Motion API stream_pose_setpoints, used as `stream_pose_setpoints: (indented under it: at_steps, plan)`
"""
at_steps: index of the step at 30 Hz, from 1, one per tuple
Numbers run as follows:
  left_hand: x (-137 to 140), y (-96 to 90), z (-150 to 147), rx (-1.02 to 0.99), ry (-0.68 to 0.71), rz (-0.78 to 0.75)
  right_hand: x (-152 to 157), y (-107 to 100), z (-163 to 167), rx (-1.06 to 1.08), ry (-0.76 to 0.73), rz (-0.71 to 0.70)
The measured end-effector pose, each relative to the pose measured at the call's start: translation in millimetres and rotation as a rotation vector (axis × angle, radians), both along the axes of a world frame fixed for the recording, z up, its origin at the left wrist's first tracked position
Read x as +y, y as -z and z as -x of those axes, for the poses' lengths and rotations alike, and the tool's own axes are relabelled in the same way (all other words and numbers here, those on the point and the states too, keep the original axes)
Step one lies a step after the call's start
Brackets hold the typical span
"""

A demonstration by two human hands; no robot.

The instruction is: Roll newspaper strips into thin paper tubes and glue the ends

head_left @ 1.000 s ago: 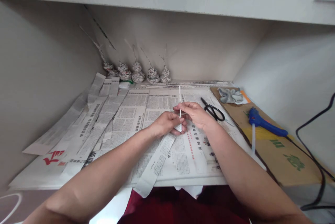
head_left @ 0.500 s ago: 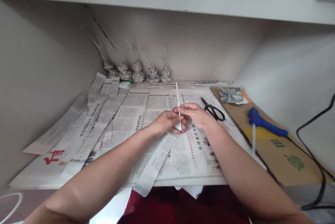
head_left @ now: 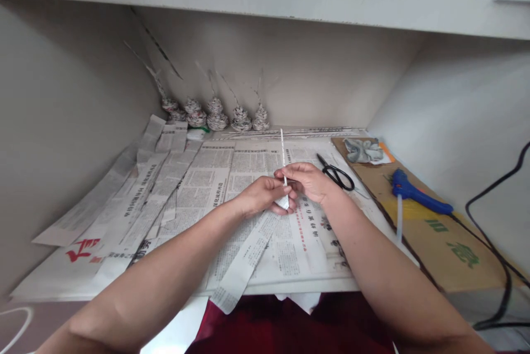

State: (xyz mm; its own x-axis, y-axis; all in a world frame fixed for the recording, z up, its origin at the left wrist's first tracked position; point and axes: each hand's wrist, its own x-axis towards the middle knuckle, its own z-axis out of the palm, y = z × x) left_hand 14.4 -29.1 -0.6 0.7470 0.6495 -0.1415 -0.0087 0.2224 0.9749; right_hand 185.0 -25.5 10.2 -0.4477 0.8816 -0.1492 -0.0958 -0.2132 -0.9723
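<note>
Above the middle of the newspaper-covered table, a newspaper strip [head_left: 247, 273] runs up into my hands, its upper end wound into a thin white paper tube [head_left: 284, 149] that stands nearly upright. My left hand [head_left: 265, 195] pinches the strip near the tube's lower end, thumb on top. Fingers of my right hand [head_left: 304, 180] close on the tube just above that. The two hands touch or nearly touch, and some fingertips are hidden behind the paper. The strip's lower end hangs over the table's front edge.
Black-handled scissors [head_left: 336, 172] lie right of my hands. A blue glue gun [head_left: 420, 193] rests on cardboard [head_left: 441, 232] with a crumpled cloth [head_left: 363, 151]. Newspaper strips [head_left: 144, 194] lie left. Several woven paper gourds [head_left: 217, 115] and thin paper rods [head_left: 306, 133] are at the back.
Both hands stay closed on the paper, with slight finger movement. The tube has shifted marginally, and the whole view has moved a little.
</note>
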Motion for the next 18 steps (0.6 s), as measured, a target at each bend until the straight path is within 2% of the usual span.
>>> stream_pose_setpoints:
  at_steps: [4, 8, 13, 16, 18]
  plan:
    - [-2, -1.8, -1, 0.023, -0.007, -0.025, 2, 1, 4, -0.064, 0.103, -0.047]
    - [-2, -0.8, -1, 0.044, -0.017, -0.038, 5, 7, 8, -0.238, 0.305, -0.241]
    - [0, 0.1, 0, 0.043, -0.022, -0.022, 13, 19, 5, -0.452, 0.438, -0.452]
    - [0, -1.5, 0, 0.044, -0.036, -0.011, 25, 19, -3, -0.542, 0.517, -0.393]
    - [1, -2.2, 1, 0.05, -0.041, -0.01, 36, 12, -13, -0.648, 0.574, -0.349]
